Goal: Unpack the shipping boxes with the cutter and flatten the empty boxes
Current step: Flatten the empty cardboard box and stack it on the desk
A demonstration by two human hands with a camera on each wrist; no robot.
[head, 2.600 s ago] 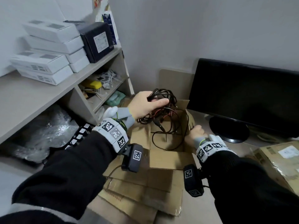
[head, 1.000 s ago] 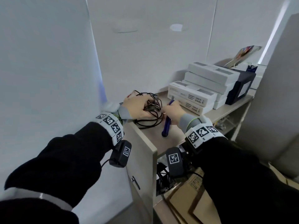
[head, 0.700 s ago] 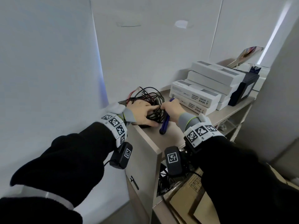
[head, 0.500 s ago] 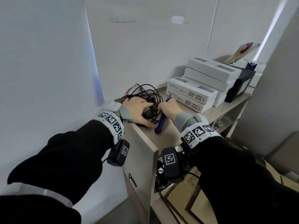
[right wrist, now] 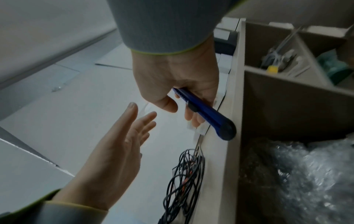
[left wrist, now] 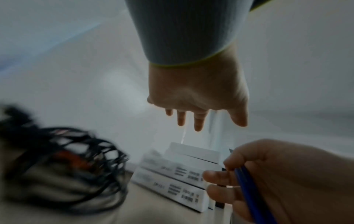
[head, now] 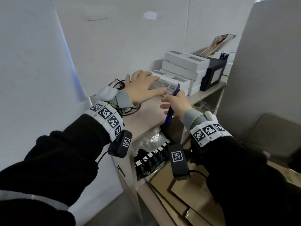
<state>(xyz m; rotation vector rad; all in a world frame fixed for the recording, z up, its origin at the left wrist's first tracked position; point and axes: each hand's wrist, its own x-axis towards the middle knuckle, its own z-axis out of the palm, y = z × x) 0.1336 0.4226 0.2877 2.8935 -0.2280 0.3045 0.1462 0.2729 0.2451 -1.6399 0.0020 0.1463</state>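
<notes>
Gripping blue plastic cutter (head: pixel 170 110), right hand (head: pixel 176 103); left hand (head: pixel 141 88) hovering fingers spread, empty; black cable tangle (right wrist: pixel 184 178) lying unpacked on shelf; flattening seemingly pending.

One blue cutter (head: pixel 170 110) and one cable bundle (right wrist: pixel 184 180) at nine o'clock. Two hands. White cartons (head: pixel 182 69) at one o'clock: exact count unclear.

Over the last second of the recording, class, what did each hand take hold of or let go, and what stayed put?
The left hand let go of the cable bundle and lifted open above the shelf top. The right hand kept gripping the blue cutter, raising it slightly. The stacked white boxes stayed put.
</notes>
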